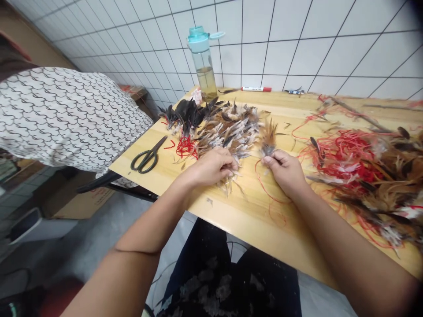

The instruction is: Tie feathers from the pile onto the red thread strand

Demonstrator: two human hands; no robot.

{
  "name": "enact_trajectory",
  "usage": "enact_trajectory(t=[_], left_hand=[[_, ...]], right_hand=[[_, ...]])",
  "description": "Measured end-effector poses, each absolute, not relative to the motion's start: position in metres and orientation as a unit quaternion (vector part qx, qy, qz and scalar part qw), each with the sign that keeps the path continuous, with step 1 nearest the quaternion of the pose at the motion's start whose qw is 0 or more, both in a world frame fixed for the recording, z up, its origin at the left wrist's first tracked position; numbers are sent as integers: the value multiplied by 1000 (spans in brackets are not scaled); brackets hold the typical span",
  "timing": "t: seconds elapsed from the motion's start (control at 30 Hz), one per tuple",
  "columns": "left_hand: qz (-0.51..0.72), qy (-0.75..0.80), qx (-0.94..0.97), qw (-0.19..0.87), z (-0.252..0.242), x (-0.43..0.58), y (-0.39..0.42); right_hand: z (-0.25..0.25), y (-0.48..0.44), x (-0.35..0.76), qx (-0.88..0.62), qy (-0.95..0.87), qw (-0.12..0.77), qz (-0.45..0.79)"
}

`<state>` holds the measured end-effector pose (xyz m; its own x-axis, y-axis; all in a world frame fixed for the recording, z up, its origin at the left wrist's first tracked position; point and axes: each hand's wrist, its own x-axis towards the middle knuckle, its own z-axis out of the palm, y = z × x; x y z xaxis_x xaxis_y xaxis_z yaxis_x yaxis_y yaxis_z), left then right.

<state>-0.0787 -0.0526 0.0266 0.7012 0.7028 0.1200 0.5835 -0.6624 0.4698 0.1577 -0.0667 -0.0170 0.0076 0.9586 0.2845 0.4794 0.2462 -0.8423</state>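
Note:
My right hand [286, 169] is closed in a pinch around the base of a small bunch of brown feathers [269, 134], whose tips point up and away from me. My left hand [218, 165] rests at the near edge of a pile of brown and white feathers [231, 123], its fingers curled shut on some feathers with pale quills showing beneath. Between the hands and below the right one, a red thread [264, 188] loops over the wooden table [244, 211]. Left of the pile lie dark feathers [188, 112] and a tangle of red string [185, 146].
Black-handled scissors [147, 156] lie near the table's left edge. A bottle [205, 66] stands by the tiled wall, with a red-capped marker [256, 89] beside it. Red string [350, 152] and loose feathers [393, 189] cover the right side. Another person in a patterned shirt [72, 119] is at left.

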Motion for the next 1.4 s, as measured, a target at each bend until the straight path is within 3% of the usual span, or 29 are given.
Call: enact_trajectory(t=[0.13, 0.5, 0.93, 1.2, 1.4], left_hand=[[155, 338, 914, 164, 18, -73, -50], [131, 299, 935, 141, 55, -32, -31], [196, 277, 939, 50, 28, -31, -34], [302, 360, 882, 44, 42, -53, -25], [149, 319, 922, 164, 47, -72, -19]], right_hand=[[-17, -67, 156, -554, -643, 455, 271], [-16, -67, 158, -561, -642, 449, 269], [-13, -69, 152, -541, -692, 388, 279], [-16, -69, 155, -582, -621, 433, 297], [-15, -71, 156, -592, -588, 452, 314]])
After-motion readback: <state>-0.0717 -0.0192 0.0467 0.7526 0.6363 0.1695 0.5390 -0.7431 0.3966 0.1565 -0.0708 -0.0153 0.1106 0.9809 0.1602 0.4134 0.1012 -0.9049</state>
